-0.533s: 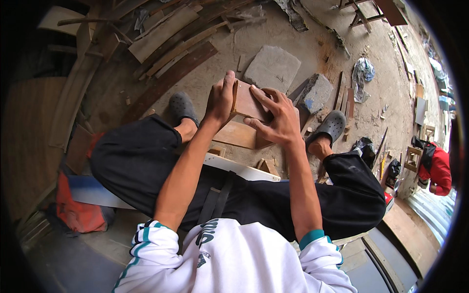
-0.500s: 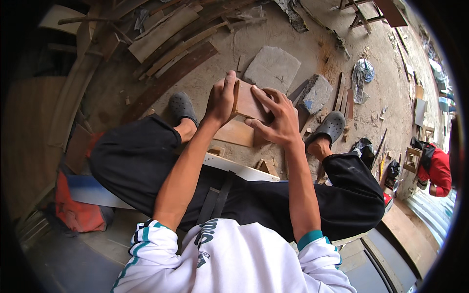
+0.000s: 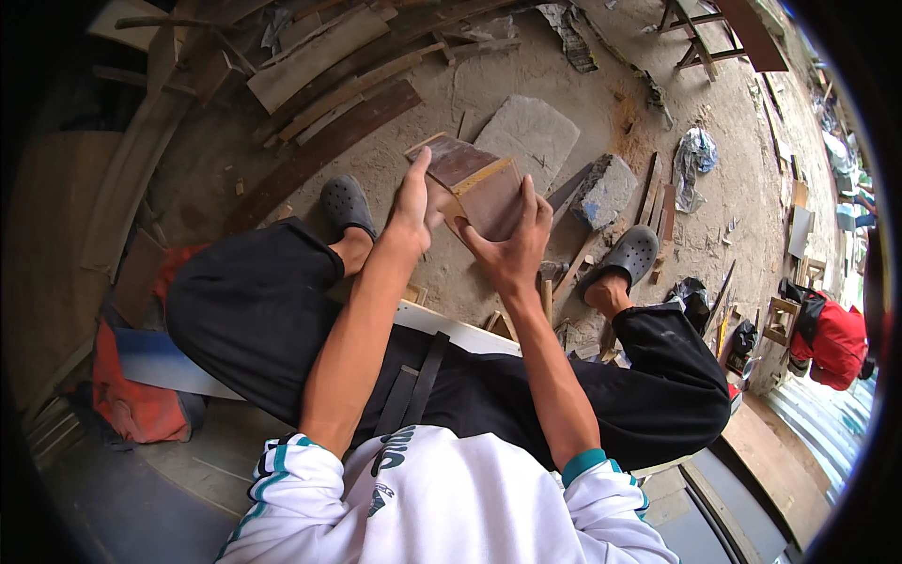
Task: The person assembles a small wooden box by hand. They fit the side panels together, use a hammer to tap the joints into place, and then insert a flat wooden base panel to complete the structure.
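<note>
A small wooden box with reddish-brown faces and a pale, rough yellowish edge is held up in front of me, over the ground between my feet. My left hand grips its left side, the thumb along the upper face and the other fingers partly hidden beneath. On the right side, my right hand clasps the box with its thumb at the lower corner and fingers along the far edge. The box is tilted, and its underside is out of sight. Below my hands, a white board lies by my lap.
Beyond the box lie a flat concrete slab and a grey stone block. Loose planks are piled at the far left. Crumpled plastic rests on the dirt floor. At the right edge, a person in red is bent over.
Both hands have turned the box, so the pale edge and two brown faces now show. My right hand has moved left and lower along it. The person in red has shifted.
</note>
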Tool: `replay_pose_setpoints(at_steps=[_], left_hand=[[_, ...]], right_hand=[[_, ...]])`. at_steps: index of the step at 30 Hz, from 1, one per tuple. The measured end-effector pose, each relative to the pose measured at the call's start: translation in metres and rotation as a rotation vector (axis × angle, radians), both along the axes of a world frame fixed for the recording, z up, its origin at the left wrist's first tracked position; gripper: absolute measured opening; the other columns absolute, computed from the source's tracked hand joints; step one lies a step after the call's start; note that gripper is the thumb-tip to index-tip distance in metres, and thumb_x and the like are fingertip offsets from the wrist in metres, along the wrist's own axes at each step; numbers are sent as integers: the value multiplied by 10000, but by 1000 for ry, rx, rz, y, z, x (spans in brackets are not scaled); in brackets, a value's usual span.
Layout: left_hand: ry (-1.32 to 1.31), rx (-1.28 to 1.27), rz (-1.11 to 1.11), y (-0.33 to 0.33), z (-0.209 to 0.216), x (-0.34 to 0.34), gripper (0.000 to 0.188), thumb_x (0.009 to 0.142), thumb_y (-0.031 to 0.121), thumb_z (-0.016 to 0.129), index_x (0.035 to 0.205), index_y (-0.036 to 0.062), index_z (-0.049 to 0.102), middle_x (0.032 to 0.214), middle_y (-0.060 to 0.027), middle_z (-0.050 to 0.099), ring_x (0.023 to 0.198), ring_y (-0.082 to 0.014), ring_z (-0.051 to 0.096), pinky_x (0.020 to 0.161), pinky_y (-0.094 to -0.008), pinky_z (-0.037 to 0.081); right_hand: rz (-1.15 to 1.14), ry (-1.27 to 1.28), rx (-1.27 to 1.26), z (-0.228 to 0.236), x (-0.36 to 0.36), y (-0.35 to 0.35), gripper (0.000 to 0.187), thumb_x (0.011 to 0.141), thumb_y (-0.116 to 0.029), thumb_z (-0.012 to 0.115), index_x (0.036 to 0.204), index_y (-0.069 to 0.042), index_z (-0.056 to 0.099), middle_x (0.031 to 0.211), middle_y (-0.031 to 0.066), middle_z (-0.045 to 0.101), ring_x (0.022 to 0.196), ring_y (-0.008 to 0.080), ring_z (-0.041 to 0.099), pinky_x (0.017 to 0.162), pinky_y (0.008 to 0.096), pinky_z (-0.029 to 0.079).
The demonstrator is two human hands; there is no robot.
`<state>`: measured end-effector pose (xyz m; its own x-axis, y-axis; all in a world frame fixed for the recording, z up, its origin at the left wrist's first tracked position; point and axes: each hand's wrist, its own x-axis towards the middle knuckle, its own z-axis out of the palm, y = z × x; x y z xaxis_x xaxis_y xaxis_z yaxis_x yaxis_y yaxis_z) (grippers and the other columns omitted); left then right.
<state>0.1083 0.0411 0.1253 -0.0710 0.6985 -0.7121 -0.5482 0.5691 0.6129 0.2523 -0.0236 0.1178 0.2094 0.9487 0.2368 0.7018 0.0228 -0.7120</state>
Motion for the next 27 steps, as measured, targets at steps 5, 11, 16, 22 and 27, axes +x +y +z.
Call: replay_pose_setpoints(at_steps=[5,11,16,22,27], left_hand=[[-171,-51,-123,-12,-7,7,483,987,436,439,1255,51,552,1208,-118,618,1129,-251,587,993,-398,450],[-129,-154,-233,-8,-37,-21,483,975,454,448,1245,70,559,1180,-114,617,1055,-239,606,912,-409,483],[-3,-222,-268,-5,-49,-29,439,942,437,547,1188,76,593,1125,-96,632,990,-220,621,852,-373,507],[-168,-218,-249,-1,-76,-27,403,964,377,533,1185,45,592,1124,-115,642,1015,-243,623,889,-388,504],[-370,-175,-293,3,-98,-37,397,965,333,539,1196,14,586,1145,-139,647,1042,-265,622,946,-407,485]], right_hand=[[-117,-77,-175,-12,-34,-12,1128,559,-467,873,1442,-46,311,1226,214,438,1142,391,461,950,496,394],[49,206,-261,-19,-28,-15,884,698,-352,853,1385,-25,402,1210,213,529,1099,339,554,920,423,464],[126,709,-456,-40,-12,-7,517,830,-255,753,1238,-2,562,1078,171,680,978,233,661,856,329,502],[115,779,-489,-64,-10,-8,332,874,-280,700,1009,11,615,844,150,669,744,214,621,694,357,487],[26,624,-516,-56,-11,-5,351,852,-316,693,954,8,602,831,220,651,751,342,630,694,408,479]])
